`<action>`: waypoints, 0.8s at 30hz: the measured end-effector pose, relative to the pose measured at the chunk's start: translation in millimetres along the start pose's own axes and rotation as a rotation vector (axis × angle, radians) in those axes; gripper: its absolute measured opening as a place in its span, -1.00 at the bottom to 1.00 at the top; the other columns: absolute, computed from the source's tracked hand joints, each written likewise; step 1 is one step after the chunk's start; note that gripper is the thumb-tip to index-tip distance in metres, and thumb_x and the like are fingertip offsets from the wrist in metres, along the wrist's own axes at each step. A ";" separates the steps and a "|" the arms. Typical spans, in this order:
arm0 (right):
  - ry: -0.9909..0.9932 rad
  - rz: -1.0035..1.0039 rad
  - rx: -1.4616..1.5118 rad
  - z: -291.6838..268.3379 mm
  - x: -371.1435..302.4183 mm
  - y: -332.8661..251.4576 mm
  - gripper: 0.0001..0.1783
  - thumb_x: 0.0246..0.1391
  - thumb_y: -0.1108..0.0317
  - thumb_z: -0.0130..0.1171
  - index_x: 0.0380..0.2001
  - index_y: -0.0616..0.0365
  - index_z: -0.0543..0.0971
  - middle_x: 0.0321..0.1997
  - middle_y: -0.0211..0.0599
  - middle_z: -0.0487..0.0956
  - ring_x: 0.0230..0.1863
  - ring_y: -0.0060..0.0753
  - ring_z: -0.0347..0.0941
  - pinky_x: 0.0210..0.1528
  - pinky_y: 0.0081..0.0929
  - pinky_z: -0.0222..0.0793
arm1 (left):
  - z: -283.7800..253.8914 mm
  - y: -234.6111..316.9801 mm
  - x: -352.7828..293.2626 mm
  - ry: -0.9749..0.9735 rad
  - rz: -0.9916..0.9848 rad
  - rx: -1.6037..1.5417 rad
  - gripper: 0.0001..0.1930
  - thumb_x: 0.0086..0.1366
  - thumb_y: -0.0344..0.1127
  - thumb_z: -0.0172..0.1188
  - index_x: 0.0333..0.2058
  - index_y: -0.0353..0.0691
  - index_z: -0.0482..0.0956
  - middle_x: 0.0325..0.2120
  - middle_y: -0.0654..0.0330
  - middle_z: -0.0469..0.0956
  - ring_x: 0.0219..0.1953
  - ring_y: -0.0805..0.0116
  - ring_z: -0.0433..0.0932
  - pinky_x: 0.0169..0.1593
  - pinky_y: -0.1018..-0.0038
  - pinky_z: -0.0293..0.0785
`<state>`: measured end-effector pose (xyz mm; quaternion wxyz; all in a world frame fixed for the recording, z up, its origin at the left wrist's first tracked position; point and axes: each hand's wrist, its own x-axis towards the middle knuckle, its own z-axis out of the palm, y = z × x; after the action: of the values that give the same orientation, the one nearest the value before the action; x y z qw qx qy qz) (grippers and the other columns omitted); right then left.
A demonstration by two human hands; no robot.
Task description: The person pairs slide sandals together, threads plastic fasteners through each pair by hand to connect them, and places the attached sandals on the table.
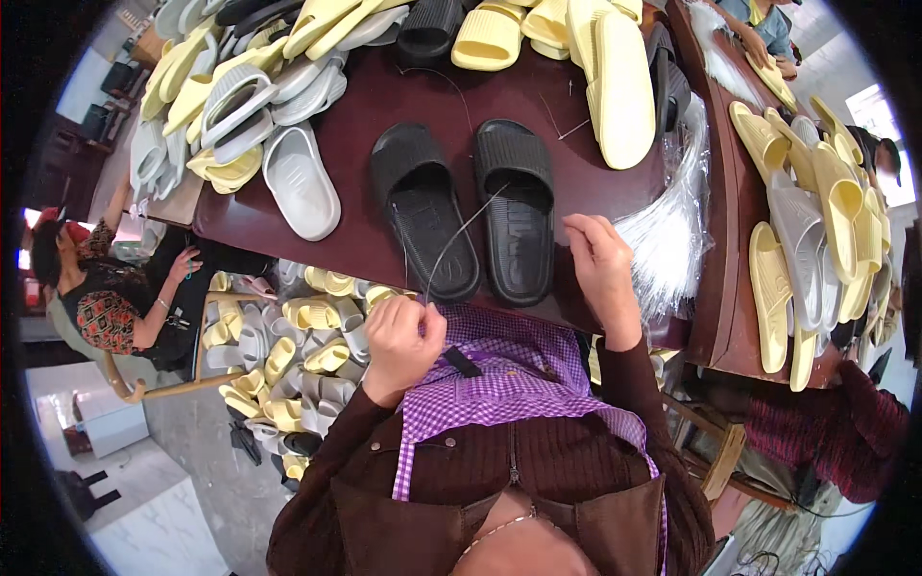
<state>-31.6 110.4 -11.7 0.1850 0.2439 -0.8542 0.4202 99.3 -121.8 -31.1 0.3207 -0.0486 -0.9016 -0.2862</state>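
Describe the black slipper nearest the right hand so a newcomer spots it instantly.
On the dark red table, two black slippers lie side by side near the front edge. Take the right slipper, just left of the right hand. It lies nearly straight, while the left slipper slants, toe leftward.

The dark-red counter (360,101) bears black slippers (520,213) centrally, a grey slipper (303,182) at nine o'clock and yellow slippers (488,38) at twelve.
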 end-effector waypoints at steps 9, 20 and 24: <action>-0.103 -0.004 0.027 1.1 0.0 -11.5 -0.90 0.00 0.58 0.11 -0.35 0.30 0.54 -0.40 -0.11 0.54 -0.37 -0.14 0.50 -0.28 -0.38 0.39 | 10.9 10.9 16.0 0.001 0.213 0.071 -0.78 -0.12 -0.50 0.20 -0.72 -0.21 0.29 -0.73 0.15 0.30 -0.67 0.19 0.35 -0.57 0.30 0.25; -0.190 -0.072 0.017 -31.1 20.5 -24.6 -0.89 0.06 0.58 0.07 -0.30 0.31 0.53 -0.36 -0.07 0.55 -0.33 -0.15 0.49 -0.23 -0.44 0.38 | 79.5 5.3 43.3 -0.037 0.182 0.206 -0.78 -0.07 -0.33 0.17 -0.77 -0.14 0.34 -0.70 0.19 0.38 -0.66 0.27 0.43 -0.53 0.35 0.31; -0.200 -0.025 0.002 -34.9 40.6 -37.3 -0.89 0.07 0.59 0.07 -0.32 0.34 0.53 -0.33 -0.05 0.54 -0.31 -0.13 0.50 -0.21 -0.40 0.40 | 91.5 3.4 50.0 -0.024 0.139 0.195 -0.76 -0.07 -0.32 0.17 -0.80 -0.14 0.33 -0.71 0.16 0.39 -0.66 0.25 0.44 -0.54 0.33 0.32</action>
<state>-39.4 108.4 53.0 0.1037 0.2957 -0.8649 0.3921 10.4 -73.7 -56.8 0.3323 -0.0832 -0.9233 -0.1735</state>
